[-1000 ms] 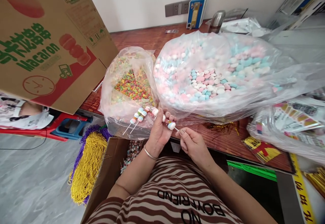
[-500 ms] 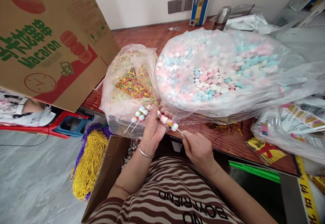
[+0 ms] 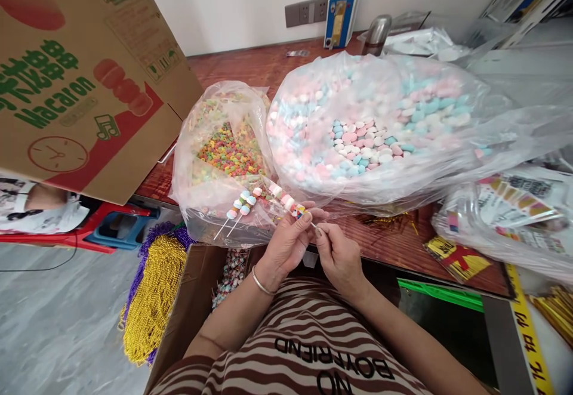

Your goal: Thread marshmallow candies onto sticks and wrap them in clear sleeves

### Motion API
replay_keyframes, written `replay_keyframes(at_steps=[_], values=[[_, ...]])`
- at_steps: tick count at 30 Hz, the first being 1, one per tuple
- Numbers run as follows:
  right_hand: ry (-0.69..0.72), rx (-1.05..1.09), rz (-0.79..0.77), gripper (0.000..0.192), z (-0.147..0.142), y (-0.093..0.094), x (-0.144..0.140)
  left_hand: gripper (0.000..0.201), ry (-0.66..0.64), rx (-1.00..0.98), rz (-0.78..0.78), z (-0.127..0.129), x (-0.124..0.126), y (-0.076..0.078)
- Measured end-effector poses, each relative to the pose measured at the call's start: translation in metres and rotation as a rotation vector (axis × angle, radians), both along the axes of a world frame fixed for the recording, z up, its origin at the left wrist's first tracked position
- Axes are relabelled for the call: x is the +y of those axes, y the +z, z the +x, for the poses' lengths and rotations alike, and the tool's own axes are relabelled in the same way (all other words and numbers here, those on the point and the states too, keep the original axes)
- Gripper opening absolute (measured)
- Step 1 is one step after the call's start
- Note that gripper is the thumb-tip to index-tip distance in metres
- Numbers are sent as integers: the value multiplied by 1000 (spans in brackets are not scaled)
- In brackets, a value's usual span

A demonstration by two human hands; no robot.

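While my left hand [image 3: 286, 241] pinches the candy skewer [image 3: 286, 201] at lower centre of the frame, fingers curled around its threaded pieces, my right hand [image 3: 339, 255] grips the bare stick end, just below the bag of pastel candies [image 3: 380, 126].

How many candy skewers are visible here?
3: one candy skewer held between the left hand and right hand; two skewers lie against the colourful candy bag. Others may be hidden.
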State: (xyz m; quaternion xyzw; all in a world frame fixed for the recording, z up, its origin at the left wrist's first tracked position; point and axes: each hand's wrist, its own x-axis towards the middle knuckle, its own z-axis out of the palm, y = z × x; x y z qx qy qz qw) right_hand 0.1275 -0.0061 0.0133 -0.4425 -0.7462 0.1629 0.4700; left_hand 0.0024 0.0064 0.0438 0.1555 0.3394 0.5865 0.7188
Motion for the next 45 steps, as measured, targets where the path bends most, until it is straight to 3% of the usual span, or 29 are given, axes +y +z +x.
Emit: replay_keyframes(at_steps=[5, 9, 16, 18, 24, 29, 34, 40, 45], values=[[-11, -51, 62, 12, 4, 3, -2, 37, 105, -37, 7, -13, 8, 4], [16, -74, 72, 16, -2, 3, -4, 33, 162, -39, 46, -4, 6, 5], [-66, -29, 34, 20, -8, -4, 1, 42, 24, 82, 68, 20, -12, -5], [-82, -9, 1, 19, -4, -4, 1, 45, 25, 152, 86, 16, -12, -8], [-86, 64, -122, 16, 0, 3, -1, 35, 293, 595, 191, 0, -11, -10], [-12, 210, -285, 16, -7, 6, -7, 16, 329, 813, 221, -3, -14, -11], [109, 426, -508, 20, -14, 2, -14, 13, 348, 930, 249, -6, -11, -14], [118, 523, -572, 23, -18, -3, -13, 15, 316, 1138, 329, -11, -11, -18], [106, 553, -552, 22, -14, -5, -8, 6, 87, 1094, 442, -14, -16, -22]])
